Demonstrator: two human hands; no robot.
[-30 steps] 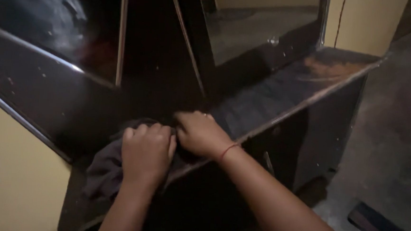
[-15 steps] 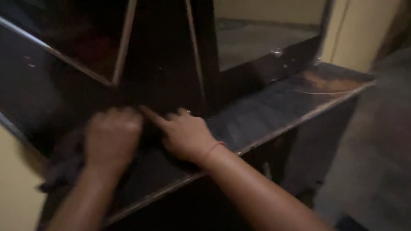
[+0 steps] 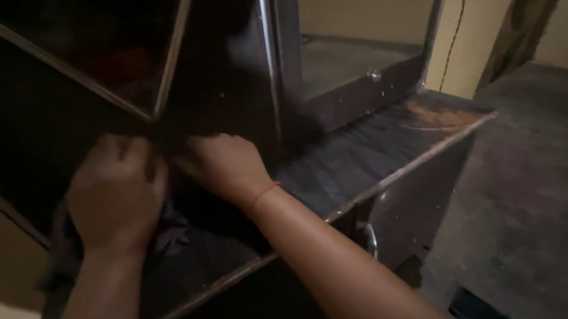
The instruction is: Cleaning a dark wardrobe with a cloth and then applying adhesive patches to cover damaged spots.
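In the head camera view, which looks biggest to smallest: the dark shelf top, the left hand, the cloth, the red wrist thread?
1. Dark shelf top.
2. Left hand.
3. Red wrist thread, smallest.
Cloth: mostly hidden under the hands, so unranked.

The scene is dimly lit and grainy. Faint glare is caught on the glossy dark wooden panels (image 3: 230, 64) and their thin metal trim strips (image 3: 269, 53). The left hand (image 3: 116, 195) is softened by motion blur, and deep shadow is cast beneath both hands.
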